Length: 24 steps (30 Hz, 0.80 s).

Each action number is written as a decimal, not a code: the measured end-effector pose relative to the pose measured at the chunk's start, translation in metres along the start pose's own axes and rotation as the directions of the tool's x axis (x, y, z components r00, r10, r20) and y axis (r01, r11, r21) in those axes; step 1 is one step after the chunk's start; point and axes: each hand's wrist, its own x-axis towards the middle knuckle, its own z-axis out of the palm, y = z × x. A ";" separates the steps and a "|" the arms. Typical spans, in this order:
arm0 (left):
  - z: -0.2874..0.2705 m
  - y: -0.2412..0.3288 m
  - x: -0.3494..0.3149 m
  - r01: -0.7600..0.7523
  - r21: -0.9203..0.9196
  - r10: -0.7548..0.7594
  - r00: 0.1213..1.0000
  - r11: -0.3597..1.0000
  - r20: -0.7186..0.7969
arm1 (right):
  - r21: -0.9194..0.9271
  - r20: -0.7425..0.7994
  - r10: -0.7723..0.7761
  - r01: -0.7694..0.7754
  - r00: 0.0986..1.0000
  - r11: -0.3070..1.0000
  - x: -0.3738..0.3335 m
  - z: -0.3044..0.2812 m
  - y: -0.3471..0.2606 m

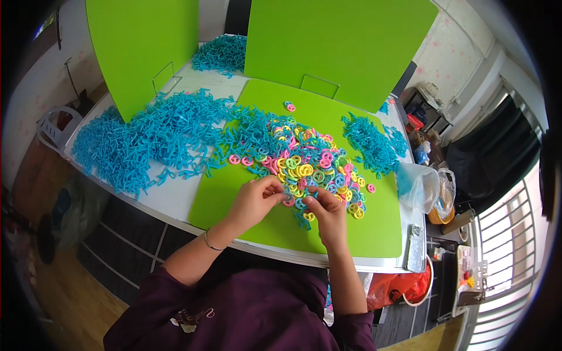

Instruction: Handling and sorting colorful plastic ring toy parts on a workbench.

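Note:
Over the front of a pile of small spoked plastic wheels (304,169) in pink, yellow, green and blue, both my hands work close together. My left hand (257,202) is closed in a pinch; what its fingertips hold blends with the wheels behind. Thumb and fingers of my right hand (328,213) are pressed together on a small blue plastic piece, partly hidden by them. Loose forked blue plastic pieces (254,133) lie against the far left of the wheels. A few more blue pieces (302,220) rest between my hands on the green mat (257,231).
A large heap of blue pieces (158,134) covers the table's left side; a smaller heap (372,146) lies right. Upright green boards (339,47) with wire stands rise behind. A clear plastic bag (418,187) hangs at the right edge, above a red bag (398,289).

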 end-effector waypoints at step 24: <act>-0.004 0.000 -0.004 0.014 -0.406 0.015 0.998 0.914 0.067 | -0.685 0.174 -0.587 0.525 0.791 0.505 -0.010 0.029 -0.006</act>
